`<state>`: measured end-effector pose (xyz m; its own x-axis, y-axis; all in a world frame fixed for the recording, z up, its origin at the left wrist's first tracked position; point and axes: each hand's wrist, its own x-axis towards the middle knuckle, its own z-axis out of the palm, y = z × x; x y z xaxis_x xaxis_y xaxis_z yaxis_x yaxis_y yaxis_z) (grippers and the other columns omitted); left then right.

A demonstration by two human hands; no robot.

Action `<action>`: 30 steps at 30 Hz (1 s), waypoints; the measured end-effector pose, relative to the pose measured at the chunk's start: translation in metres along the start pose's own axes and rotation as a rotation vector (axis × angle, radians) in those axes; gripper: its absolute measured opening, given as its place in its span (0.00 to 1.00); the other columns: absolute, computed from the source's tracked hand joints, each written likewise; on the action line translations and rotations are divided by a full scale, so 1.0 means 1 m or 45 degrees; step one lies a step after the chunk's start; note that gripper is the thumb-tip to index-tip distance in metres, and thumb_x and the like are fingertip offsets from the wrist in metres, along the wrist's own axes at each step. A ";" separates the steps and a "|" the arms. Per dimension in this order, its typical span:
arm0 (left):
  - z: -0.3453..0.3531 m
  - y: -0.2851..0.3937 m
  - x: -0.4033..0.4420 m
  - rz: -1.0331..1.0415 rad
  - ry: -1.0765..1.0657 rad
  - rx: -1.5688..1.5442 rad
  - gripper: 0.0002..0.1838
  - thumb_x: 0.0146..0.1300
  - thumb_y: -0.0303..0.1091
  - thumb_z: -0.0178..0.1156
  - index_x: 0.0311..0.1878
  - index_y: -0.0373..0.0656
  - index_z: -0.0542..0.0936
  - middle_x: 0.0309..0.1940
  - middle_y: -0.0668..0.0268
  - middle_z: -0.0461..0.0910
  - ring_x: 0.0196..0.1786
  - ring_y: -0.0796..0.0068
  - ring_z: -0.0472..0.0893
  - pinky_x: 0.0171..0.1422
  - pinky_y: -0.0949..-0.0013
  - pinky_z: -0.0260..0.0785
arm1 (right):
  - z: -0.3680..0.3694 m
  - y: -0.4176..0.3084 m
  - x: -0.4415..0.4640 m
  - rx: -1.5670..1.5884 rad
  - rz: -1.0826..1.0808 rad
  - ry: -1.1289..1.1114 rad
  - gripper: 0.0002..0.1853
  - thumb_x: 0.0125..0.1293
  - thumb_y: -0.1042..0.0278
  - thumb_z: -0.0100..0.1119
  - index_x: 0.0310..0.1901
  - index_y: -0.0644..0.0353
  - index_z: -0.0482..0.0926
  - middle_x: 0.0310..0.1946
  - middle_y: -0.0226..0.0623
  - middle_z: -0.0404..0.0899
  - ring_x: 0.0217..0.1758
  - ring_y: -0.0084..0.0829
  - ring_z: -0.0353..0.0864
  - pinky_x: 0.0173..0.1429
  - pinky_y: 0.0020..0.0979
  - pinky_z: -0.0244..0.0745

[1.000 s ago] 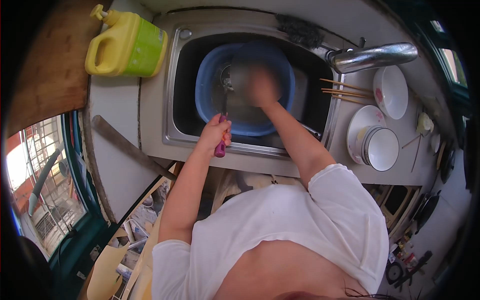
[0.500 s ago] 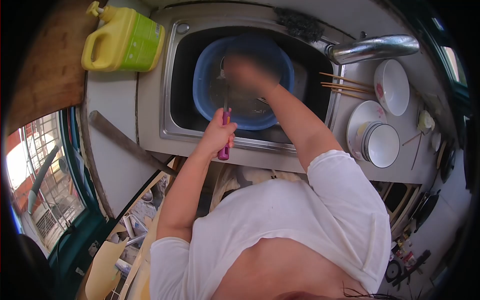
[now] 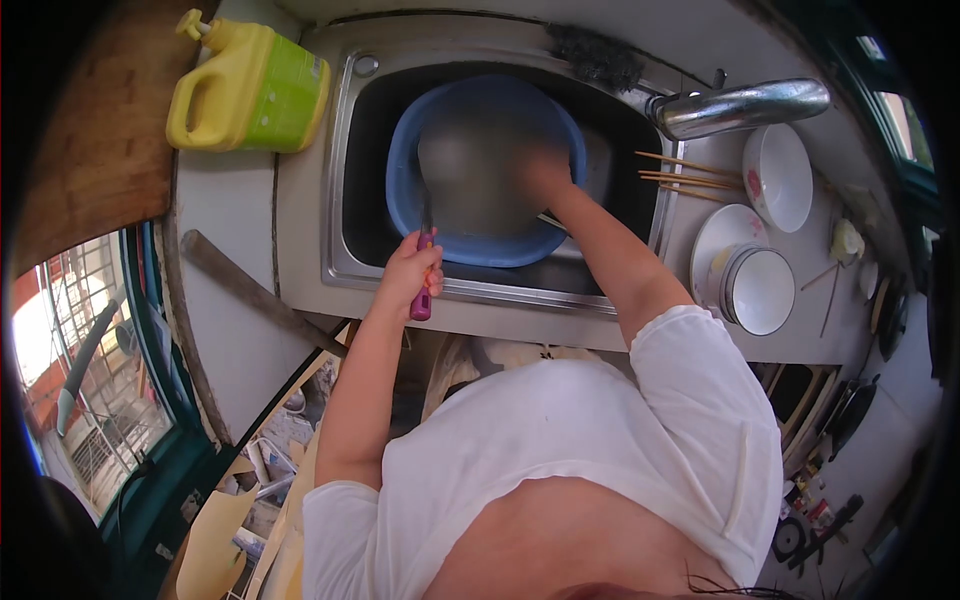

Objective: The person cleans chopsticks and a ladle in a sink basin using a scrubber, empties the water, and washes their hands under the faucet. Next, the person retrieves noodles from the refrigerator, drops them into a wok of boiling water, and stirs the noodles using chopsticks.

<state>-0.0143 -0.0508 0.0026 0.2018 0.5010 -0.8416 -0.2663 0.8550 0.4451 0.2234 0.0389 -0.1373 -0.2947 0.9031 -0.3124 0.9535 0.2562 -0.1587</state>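
My left hand (image 3: 411, 268) is closed around the purple handle (image 3: 421, 303) of a utensil at the sink's front edge. The utensil's dark shaft reaches into a blue basin (image 3: 402, 170) standing in the sink (image 3: 338, 245). Its far end is lost in a blurred area. My right hand (image 3: 547, 178) is inside the basin at its right side, smeared so that its fingers and anything in them cannot be made out. Just below that hand, part of a thin shiny item (image 3: 551, 221) shows at the basin's edge.
A yellow-green pump jug (image 3: 250, 90) stands left of the sink. Right of it are a metal faucet (image 3: 745, 108), chopsticks (image 3: 690, 180), a large bowl (image 3: 778, 178), a plate (image 3: 708, 240) and stacked bowls (image 3: 762, 290). A wooden rod (image 3: 255, 290) lies at the left.
My right hand moved left across the basin, then back to its right side. My left hand, with the purple handle, has shifted slightly left.
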 end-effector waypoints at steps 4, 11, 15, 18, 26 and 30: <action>0.003 -0.008 0.002 -0.093 -0.057 -0.050 0.20 0.59 0.25 0.51 0.55 0.44 0.61 0.21 0.69 0.64 0.16 0.84 0.64 0.16 0.78 0.57 | -0.006 -0.014 0.000 0.475 -0.184 0.546 0.13 0.57 0.69 0.49 0.44 0.60 0.74 0.42 0.41 0.74 0.44 0.36 0.74 0.49 0.33 0.69; 0.033 -0.010 -0.006 0.008 -0.249 0.006 0.21 0.59 0.25 0.51 0.56 0.44 0.60 0.21 0.71 0.63 0.16 0.84 0.64 0.16 0.77 0.57 | -0.020 -0.047 0.012 0.599 -0.198 0.671 0.12 0.61 0.71 0.48 0.46 0.59 0.72 0.41 0.40 0.73 0.43 0.34 0.73 0.49 0.32 0.69; 0.039 -0.018 0.000 -0.022 -0.215 0.074 0.21 0.59 0.25 0.50 0.56 0.45 0.60 0.21 0.71 0.62 0.16 0.85 0.63 0.16 0.78 0.56 | 0.005 -0.061 0.007 1.080 -0.099 0.567 0.10 0.60 0.72 0.49 0.43 0.61 0.74 0.38 0.40 0.74 0.39 0.32 0.74 0.45 0.31 0.71; 0.031 -0.017 -0.005 -0.037 -0.159 0.130 0.20 0.60 0.25 0.50 0.55 0.46 0.61 0.20 0.72 0.61 0.16 0.86 0.61 0.16 0.79 0.54 | 0.002 -0.061 0.002 1.961 -0.169 0.161 0.10 0.61 0.72 0.48 0.43 0.61 0.74 0.38 0.39 0.75 0.39 0.31 0.74 0.45 0.29 0.71; 0.004 -0.004 -0.001 0.142 0.069 0.024 0.20 0.59 0.25 0.50 0.55 0.45 0.61 0.22 0.70 0.64 0.16 0.84 0.63 0.16 0.78 0.58 | -0.068 -0.022 -0.025 -0.113 -0.008 0.445 0.16 0.60 0.67 0.50 0.50 0.59 0.72 0.47 0.42 0.72 0.50 0.38 0.72 0.54 0.36 0.68; 0.004 -0.003 -0.013 0.082 -0.057 -0.139 0.19 0.59 0.26 0.51 0.54 0.44 0.63 0.21 0.70 0.64 0.16 0.84 0.63 0.16 0.78 0.57 | -0.148 0.030 0.006 -0.168 0.449 1.199 0.18 0.53 0.68 0.56 0.47 0.41 0.75 0.50 0.47 0.68 0.50 0.47 0.68 0.49 0.40 0.69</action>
<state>-0.0122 -0.0592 0.0131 0.2224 0.5621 -0.7966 -0.3809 0.8022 0.4597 0.2591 0.1028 -0.0056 0.1201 0.8244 0.5531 0.9927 -0.0926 -0.0775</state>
